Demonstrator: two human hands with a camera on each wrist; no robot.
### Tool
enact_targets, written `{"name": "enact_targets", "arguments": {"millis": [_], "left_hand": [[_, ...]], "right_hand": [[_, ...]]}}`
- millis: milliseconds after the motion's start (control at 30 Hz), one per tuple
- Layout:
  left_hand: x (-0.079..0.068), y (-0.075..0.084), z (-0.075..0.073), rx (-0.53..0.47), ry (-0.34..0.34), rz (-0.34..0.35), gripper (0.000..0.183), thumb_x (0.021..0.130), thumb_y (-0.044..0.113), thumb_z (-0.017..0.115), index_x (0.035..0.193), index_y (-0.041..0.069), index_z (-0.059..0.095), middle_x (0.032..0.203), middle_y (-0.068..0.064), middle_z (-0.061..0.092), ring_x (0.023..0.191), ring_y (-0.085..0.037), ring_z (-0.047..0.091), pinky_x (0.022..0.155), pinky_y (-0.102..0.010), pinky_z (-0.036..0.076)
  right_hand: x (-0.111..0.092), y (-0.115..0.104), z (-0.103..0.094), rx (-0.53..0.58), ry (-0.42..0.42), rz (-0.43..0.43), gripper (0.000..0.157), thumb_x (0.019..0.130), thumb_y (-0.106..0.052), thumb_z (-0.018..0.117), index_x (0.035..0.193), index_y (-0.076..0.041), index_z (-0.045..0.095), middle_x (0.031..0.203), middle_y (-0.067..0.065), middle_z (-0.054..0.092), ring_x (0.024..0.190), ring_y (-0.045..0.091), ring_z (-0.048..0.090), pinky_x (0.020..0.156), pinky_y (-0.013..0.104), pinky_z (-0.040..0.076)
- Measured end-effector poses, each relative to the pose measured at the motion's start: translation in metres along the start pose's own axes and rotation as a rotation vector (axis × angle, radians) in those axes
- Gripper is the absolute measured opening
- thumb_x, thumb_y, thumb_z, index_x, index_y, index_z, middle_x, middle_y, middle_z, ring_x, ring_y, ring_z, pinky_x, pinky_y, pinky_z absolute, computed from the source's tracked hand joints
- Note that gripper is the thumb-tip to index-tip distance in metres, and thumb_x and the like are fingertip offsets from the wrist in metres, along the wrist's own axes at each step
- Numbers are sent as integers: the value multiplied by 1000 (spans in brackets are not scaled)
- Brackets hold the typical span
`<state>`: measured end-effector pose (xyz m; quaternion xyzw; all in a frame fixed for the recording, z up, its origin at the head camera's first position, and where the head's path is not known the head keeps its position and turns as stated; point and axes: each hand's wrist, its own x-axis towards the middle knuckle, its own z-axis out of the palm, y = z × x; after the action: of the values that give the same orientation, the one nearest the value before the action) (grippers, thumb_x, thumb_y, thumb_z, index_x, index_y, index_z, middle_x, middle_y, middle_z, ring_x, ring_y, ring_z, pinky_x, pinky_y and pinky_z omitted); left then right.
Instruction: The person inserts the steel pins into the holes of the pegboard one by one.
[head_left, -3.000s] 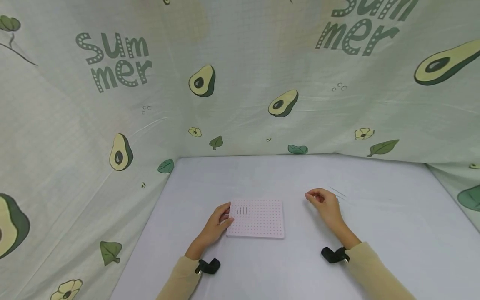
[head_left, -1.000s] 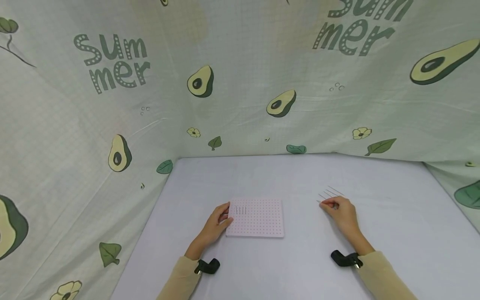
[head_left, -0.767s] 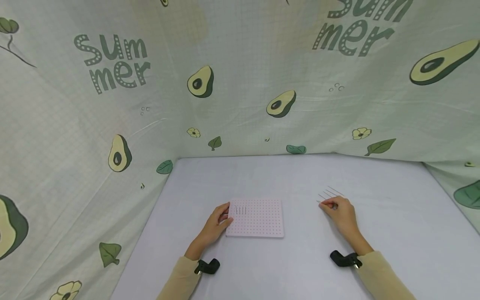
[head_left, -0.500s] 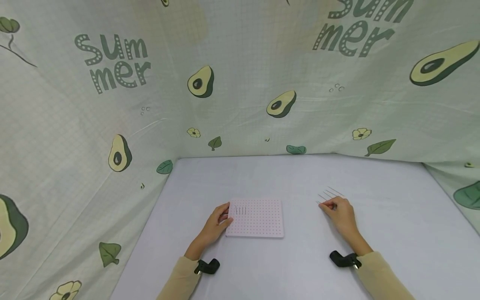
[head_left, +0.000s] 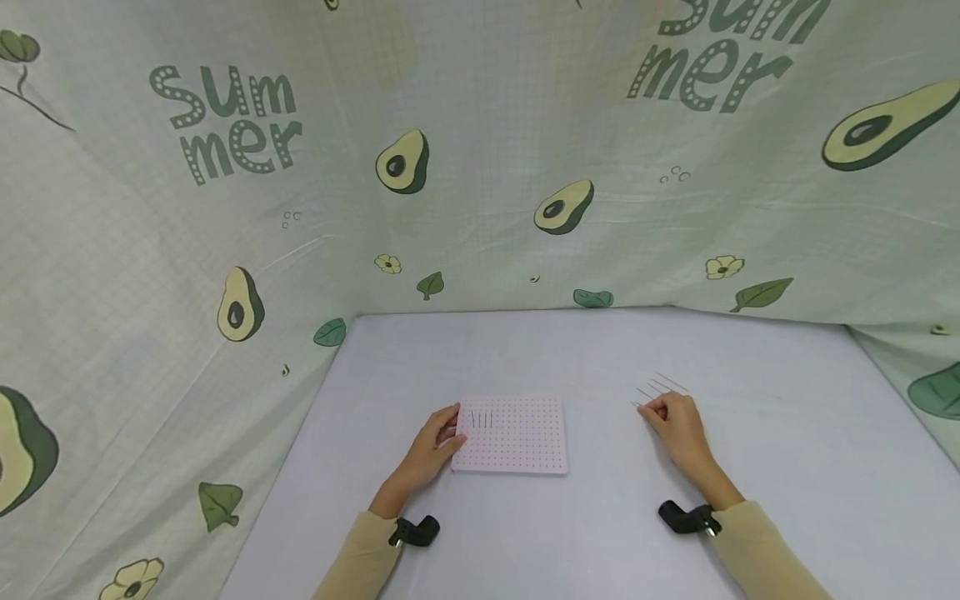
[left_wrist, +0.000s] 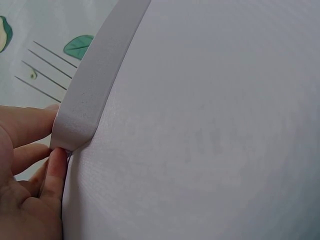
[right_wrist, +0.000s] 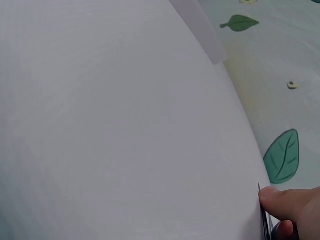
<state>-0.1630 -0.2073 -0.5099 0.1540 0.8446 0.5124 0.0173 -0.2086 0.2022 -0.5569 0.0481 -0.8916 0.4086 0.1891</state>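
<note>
A pale pink board with rows of small holes [head_left: 521, 446] lies flat on the table. Several thin dark needles [head_left: 484, 420] stand upright in its upper left holes; the left wrist view shows these needles [left_wrist: 47, 75] rising past its edge. My left hand [head_left: 426, 450] grips the board's left side, with fingertips against the edge [left_wrist: 75, 132]. Farther right, my right hand [head_left: 680, 429] has thumb and forefinger together at a loose needle [head_left: 635, 404] on the table. In the right wrist view a dark needle tip [right_wrist: 259, 186] shows beside the thumb [right_wrist: 280, 201].
More loose needles [head_left: 670, 382] lie slanted on the table just beyond my right fingertips. The white table [head_left: 517, 533] ends at a hanging cloth [head_left: 480, 242] printed with avocados. Each wrist carries a black camera mount [head_left: 418, 531].
Over three seconds my right hand has moved right and toward me, down to the loose needles; in the last second it barely shifts. My left hand and the board stay put.
</note>
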Motion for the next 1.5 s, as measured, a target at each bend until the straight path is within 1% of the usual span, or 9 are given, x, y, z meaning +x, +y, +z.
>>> {"name": "enact_targets", "arguments": {"millis": [100, 333, 433, 633, 867, 1033, 1200, 1333, 1500], "left_hand": [[2, -6, 2, 2, 12, -10, 56, 96, -7, 58, 145, -18, 33, 140, -36, 40, 124, -47, 47, 108, -54, 40], [8, -41, 3, 5, 12, -2, 58, 98, 2, 61, 148, -10, 35, 143, -26, 43, 125, -37, 49, 109, -46, 42], [6, -36, 4, 17, 20, -8, 57, 97, 0, 61, 147, -11, 35, 142, -27, 43, 124, -38, 49, 109, -47, 42], [1, -10, 5, 20, 37, -7, 55, 96, -8, 58, 144, -18, 33, 140, -36, 41, 123, -46, 47, 107, -55, 40], [4, -32, 7, 27, 34, -13, 57, 97, -4, 59, 147, -13, 34, 142, -29, 42, 125, -41, 48, 108, -51, 41], [5, -44, 5, 13, 10, 9, 57, 99, 4, 61, 148, -9, 35, 142, -26, 43, 124, -39, 49, 108, -45, 44], [5, -46, 4, -1, -9, 23, 58, 99, 8, 61, 149, -9, 34, 143, -27, 42, 125, -39, 48, 108, -44, 44], [6, -44, 5, -20, 7, 11, 58, 98, 3, 61, 148, -10, 34, 143, -26, 42, 125, -39, 48, 109, -44, 43], [6, -36, 8, -6, 29, -4, 57, 96, -6, 59, 146, -14, 33, 142, -30, 41, 124, -42, 48, 108, -49, 42]], "right_hand": [[0, -1, 0, -8, 6, 14, 12, 85, 1, 76, 77, 3, 67, 69, 6, 54, 73, 22, 46, 61, 28, 36], [-2, 1, -1, -22, 24, 38, 14, 84, -4, 78, 75, -1, 68, 68, 3, 55, 70, 20, 47, 61, 28, 37], [-1, 1, -1, -16, 19, 29, 15, 84, -4, 78, 74, -1, 68, 67, 3, 54, 69, 19, 47, 59, 27, 37], [0, 1, 1, -2, 4, -16, 12, 83, 1, 77, 75, 2, 68, 65, 2, 52, 65, 16, 45, 54, 25, 37], [0, 0, 1, -17, 10, -65, 11, 83, 3, 75, 76, 2, 67, 67, 3, 51, 70, 20, 44, 61, 30, 35], [0, -1, 1, -4, 10, -60, 10, 85, 3, 74, 78, 3, 66, 69, 4, 53, 71, 21, 45, 61, 29, 35], [1, -3, 0, 40, 1, -71, 9, 87, 4, 72, 81, 6, 66, 70, 5, 55, 68, 15, 47, 56, 24, 38], [2, -7, -2, 66, -4, -89, 9, 90, 6, 68, 83, 8, 64, 71, 5, 55, 66, 12, 46, 53, 22, 39], [4, -14, -3, 76, -12, -53, 10, 96, 2, 62, 90, 10, 61, 74, 8, 55, 67, 12, 44, 54, 21, 37]]}}
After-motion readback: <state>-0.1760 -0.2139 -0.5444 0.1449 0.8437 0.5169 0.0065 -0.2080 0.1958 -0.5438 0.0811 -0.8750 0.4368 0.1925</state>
